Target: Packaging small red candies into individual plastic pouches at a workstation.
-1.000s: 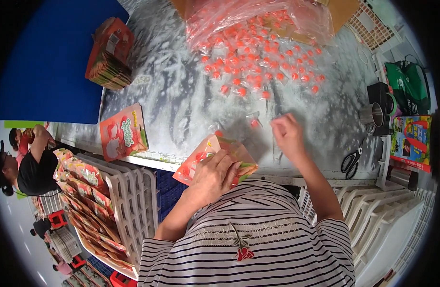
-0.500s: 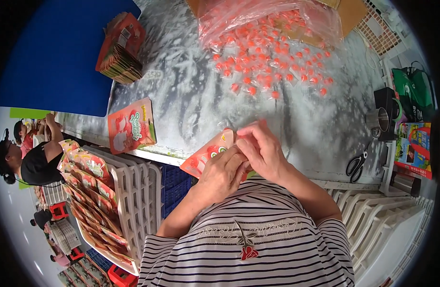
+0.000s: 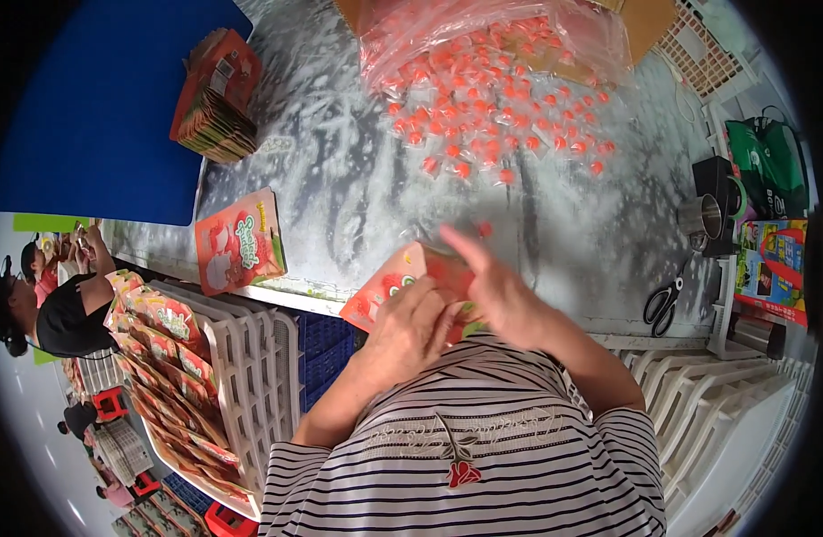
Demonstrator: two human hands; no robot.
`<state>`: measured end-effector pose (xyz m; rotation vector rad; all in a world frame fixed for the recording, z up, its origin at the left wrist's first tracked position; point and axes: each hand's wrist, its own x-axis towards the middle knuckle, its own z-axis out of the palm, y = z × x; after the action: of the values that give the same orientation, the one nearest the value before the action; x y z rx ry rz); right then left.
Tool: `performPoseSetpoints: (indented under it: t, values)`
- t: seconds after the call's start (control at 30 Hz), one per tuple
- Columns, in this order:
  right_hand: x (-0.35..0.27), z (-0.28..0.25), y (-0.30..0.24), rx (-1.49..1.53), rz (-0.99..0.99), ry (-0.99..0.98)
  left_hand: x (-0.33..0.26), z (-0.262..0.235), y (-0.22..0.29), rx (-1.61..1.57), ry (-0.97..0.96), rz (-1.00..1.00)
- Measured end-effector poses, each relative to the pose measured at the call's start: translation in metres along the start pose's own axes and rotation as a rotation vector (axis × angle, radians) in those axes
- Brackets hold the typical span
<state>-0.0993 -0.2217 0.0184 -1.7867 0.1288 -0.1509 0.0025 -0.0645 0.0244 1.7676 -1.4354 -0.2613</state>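
Note:
At the table's near edge, a red and white flat pouch [image 3: 372, 302] is gripped by my left hand [image 3: 409, 324], whose fingers wrap over its front. Close to the right side of this pouch is my right hand [image 3: 508, 302], slightly blurred, with its index finger stretched out over the pouch's upper edge. Nothing shows in that hand; its lower fingers are partly hidden. Just beyond the index fingertip lies a blurred orange-red wrapped candy [image 3: 485, 230]. Farther off, many wrapped candies [image 3: 492, 130] spread over the table [image 3: 340, 179]. Another pouch [image 3: 241, 242] lies flat to the left.
A stack of pouches [image 3: 219, 98] stands by a blue board [image 3: 80, 107]. Candies spill from a plastic-lined carton [image 3: 648, 27]. Scissors [image 3: 664, 307] and a metal cup [image 3: 698, 219] are at right. A white crate [image 3: 250, 358] of filled pouches stands lower left; co-workers sit beyond.
My right hand has moved off my left hand, its index finger now extended. The pouch shows wider between the hands. The whole view has shifted slightly.

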Motion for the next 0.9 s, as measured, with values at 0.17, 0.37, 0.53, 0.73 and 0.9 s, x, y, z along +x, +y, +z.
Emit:
performPoseSetpoints:
  t: [0.17,0.37,0.53,0.73,0.9]
  values:
    - [0.015,-0.032,0.068,-0.415,0.018,0.308,0.003,-0.028,0.012,0.032,0.104,-0.083]
    - [0.005,-0.015,0.095,-0.918,-0.128,0.124,0.007,-0.043,0.027,0.070,0.236,0.016]
    - [0.009,-0.029,0.038,0.170,0.232,0.522,0.009,-0.031,0.018,0.060,0.174,0.069]
    - [0.017,-0.030,-0.056,-0.436,-0.287,0.094,0.017,-0.022,0.020,0.084,0.184,0.141]
    - [0.012,-0.023,-0.088,-0.521,-0.383,0.132,0.017,-0.018,0.024,-0.079,0.408,0.020]
